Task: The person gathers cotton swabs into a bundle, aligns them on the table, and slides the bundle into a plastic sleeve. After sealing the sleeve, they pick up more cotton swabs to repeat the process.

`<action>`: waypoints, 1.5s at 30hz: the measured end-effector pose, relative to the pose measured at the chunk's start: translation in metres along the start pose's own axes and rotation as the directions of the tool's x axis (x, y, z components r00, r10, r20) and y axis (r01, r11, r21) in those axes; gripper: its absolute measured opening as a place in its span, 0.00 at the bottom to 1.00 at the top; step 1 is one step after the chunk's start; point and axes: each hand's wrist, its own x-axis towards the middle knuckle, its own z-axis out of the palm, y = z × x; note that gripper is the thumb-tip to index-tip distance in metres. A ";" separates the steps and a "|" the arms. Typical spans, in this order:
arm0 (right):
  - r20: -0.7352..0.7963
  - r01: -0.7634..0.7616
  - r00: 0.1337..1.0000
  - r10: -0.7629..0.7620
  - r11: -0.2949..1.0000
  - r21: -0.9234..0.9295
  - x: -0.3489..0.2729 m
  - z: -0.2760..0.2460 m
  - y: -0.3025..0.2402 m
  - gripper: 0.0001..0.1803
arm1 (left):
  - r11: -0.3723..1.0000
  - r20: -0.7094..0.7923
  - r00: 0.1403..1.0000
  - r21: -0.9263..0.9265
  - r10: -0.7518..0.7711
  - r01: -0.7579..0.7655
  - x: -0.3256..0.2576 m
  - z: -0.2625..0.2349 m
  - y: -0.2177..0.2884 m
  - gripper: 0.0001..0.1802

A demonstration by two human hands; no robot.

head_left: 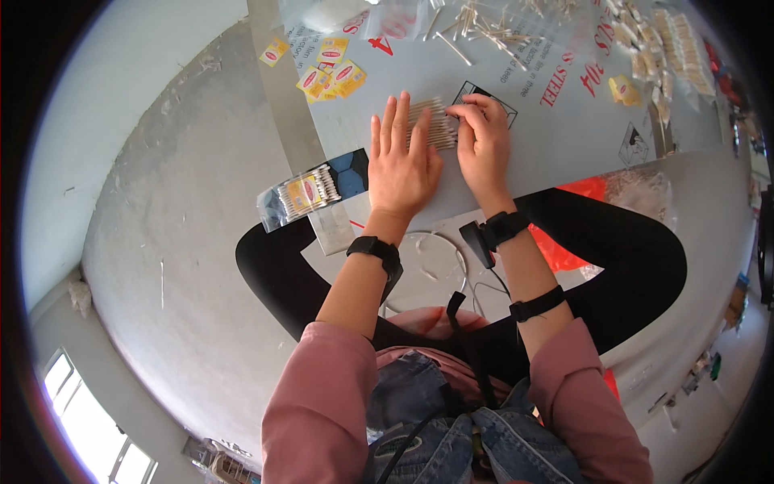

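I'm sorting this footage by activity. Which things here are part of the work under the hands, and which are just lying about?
In hand:
left hand
right hand
row of cotton swabs
metal sheet

Lying about:
packed swab bag
yellow labels
loose swabs
red bag

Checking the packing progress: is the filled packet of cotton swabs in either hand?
No, the filled packet lies apart by the left hand, while both it and the right hand rest on a loose swab row.
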 end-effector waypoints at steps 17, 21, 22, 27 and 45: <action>-0.023 -0.025 0.999 0.027 0.997 0.074 0.002 0.000 -0.005 0.14 | 1.000 -0.042 0.999 0.006 0.010 -0.010 -0.002 0.005 -0.003 0.25; 0.057 -0.066 0.997 0.055 0.977 0.203 0.026 0.001 -0.001 0.10 | 1.000 -0.046 0.999 0.014 0.023 -0.023 -0.001 0.006 -0.005 0.24; 0.059 -0.067 0.997 0.056 0.977 0.202 0.034 0.002 -0.003 0.10 | 1.000 -0.042 0.999 0.016 0.024 -0.023 -0.002 0.005 -0.004 0.23; 0.427 0.102 0.894 -0.135 0.990 0.097 0.057 0.005 0.001 0.04 | 1.000 -0.061 0.998 -0.017 0.008 -0.009 -0.001 0.003 -0.004 0.22; -0.114 -0.064 0.991 0.069 0.997 0.053 -0.021 -0.018 0.003 0.15 | 0.959 0.288 0.953 0.231 0.095 -0.165 -0.010 -0.004 0.010 0.48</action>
